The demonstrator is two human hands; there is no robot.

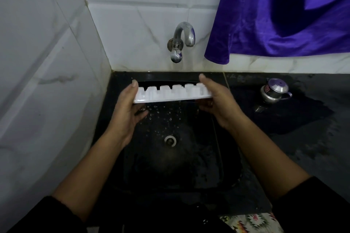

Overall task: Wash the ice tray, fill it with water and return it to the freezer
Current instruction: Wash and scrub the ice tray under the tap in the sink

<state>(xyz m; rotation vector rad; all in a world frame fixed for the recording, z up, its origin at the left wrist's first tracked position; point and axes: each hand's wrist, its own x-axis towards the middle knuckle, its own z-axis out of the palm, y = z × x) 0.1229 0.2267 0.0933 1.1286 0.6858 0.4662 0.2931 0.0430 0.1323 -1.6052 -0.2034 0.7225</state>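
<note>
The white plastic ice tray is held upside down over the black sink, its cup bottoms pointing up. Water drops fall from it toward the drain. My left hand grips the tray's left end. Its right end is held by my right hand. The steel tap sticks out of the tiled wall behind and above the tray; no water runs from it.
A purple cloth hangs at the upper right over the wall. A small steel pot with a lid stands on the wet black counter right of the sink. White tiled walls close the left and back.
</note>
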